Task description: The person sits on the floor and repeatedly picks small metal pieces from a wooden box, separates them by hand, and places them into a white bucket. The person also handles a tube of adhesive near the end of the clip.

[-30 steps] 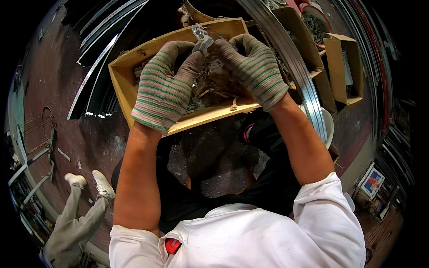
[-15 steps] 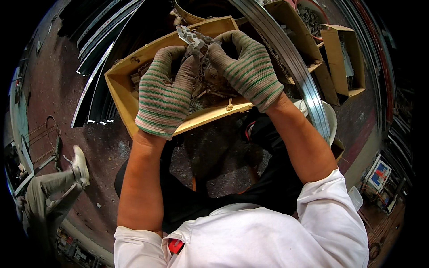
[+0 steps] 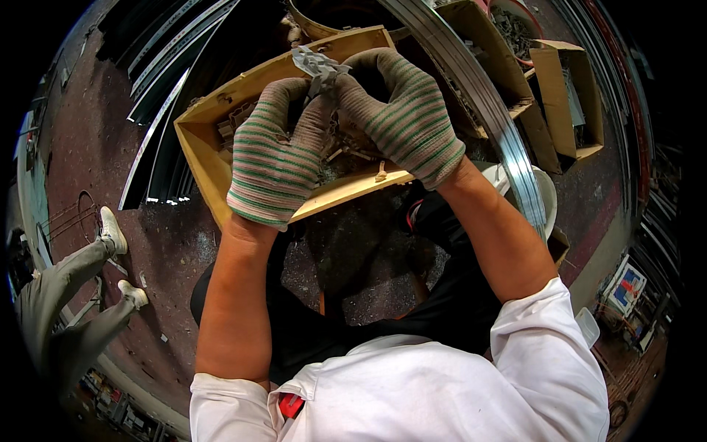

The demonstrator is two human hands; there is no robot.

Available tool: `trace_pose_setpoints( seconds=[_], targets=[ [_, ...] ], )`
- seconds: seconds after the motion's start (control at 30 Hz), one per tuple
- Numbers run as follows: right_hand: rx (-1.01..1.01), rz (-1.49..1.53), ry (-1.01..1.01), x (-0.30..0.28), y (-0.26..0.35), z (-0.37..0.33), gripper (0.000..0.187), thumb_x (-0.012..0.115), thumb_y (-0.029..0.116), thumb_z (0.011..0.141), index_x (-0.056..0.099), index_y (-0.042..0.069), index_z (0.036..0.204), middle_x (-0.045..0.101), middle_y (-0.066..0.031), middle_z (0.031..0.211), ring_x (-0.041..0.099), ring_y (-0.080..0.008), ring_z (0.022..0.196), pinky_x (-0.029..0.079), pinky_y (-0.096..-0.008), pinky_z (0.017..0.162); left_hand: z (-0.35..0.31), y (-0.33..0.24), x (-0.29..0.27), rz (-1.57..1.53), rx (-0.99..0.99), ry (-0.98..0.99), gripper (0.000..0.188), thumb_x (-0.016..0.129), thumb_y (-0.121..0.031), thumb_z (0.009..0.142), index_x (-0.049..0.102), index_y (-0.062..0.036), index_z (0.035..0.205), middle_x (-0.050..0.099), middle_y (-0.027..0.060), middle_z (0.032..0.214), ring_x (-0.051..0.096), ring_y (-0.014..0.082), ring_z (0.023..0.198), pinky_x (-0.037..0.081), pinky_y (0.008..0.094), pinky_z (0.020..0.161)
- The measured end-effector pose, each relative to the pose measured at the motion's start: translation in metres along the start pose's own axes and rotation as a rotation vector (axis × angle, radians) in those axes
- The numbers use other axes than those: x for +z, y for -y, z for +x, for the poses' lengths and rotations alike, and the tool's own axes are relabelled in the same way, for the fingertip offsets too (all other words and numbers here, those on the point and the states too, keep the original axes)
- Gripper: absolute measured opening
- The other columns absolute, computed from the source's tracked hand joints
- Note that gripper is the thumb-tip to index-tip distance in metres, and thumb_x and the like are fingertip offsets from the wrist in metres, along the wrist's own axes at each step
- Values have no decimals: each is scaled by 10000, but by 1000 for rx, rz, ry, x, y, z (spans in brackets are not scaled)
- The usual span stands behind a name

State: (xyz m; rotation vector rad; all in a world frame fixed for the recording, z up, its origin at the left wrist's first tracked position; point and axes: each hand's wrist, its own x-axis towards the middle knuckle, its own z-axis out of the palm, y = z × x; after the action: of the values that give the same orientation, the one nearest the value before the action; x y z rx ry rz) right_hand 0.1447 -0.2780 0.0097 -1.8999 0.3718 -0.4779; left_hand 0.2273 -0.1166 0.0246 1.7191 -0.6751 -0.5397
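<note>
Both my hands wear knitted gloves with green stripes and meet above a yellow wooden box [image 3: 346, 190]. Between the fingertips of my left hand [image 3: 276, 151] is a clump of small grey-white metal-looking pieces [image 3: 318, 65]; their exact kind is unclear. My right hand [image 3: 401, 110] pinches the same clump from the other side, its thumb and fingers pressed together. Under the hands, the box holds many small loose brownish and grey pieces [image 3: 346, 158]. One small light piece [image 3: 381, 172] rests on the box's near edge.
Long dark metal profiles [image 3: 158, 140] lie to the left. A shiny metal strip [image 3: 508, 132] arcs past my right forearm, beside a white bucket [image 3: 546, 195]. Cardboard boxes [image 3: 552, 96] and a red-rimmed tub [image 3: 515, 29] stand at far right. Another person's legs [image 3: 74, 287] are at left.
My right fingertips have shifted left, closer to the left ones at the clump. The other person has stepped, and now both shoes show at left.
</note>
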Motion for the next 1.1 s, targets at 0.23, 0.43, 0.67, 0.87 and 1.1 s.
trace_pose_setpoints(
  seconds=[0.23,0.43,0.67,0.87,1.1],
  targets=[
    [45,102,50,-1,7,-3,311,731,270,956,669,9,1111,742,-108,922,736,-186,845,621,-317,762,1,2,-3,17,43,2,264,683,-152,1002,634,0,1213,739,128,1064,734,157,931,624,270,776],
    [-61,75,39,0,-3,-3,287,716,227,959,672,14,1145,749,-111,977,739,-200,895,615,-323,821,1,6,-1,-33,48,6,282,699,-161,991,653,-3,1220,745,118,1064,736,162,940,625,282,794],
    [-56,131,92,-6,1,-2,253,698,199,979,691,18,1157,750,-92,975,737,-175,890,618,-309,814,1,5,-2,51,43,42,261,698,-147,989,668,1,1202,754,118,1040,738,169,953,618,294,831],
    [36,228,85,-5,2,-1,259,700,228,987,701,24,1148,750,-91,945,740,-165,840,628,-300,762,1,0,-4,35,35,73,299,708,-162,991,653,8,1231,740,91,1074,711,151,1011,603,289,888],
    [106,186,131,-6,10,-3,517,809,384,887,666,27,1231,747,-127,991,752,-195,910,638,-319,796,-1,4,-4,95,40,65,319,703,-106,978,639,6,1270,743,114,1084,724,170,998,615,289,864]
  ],
)
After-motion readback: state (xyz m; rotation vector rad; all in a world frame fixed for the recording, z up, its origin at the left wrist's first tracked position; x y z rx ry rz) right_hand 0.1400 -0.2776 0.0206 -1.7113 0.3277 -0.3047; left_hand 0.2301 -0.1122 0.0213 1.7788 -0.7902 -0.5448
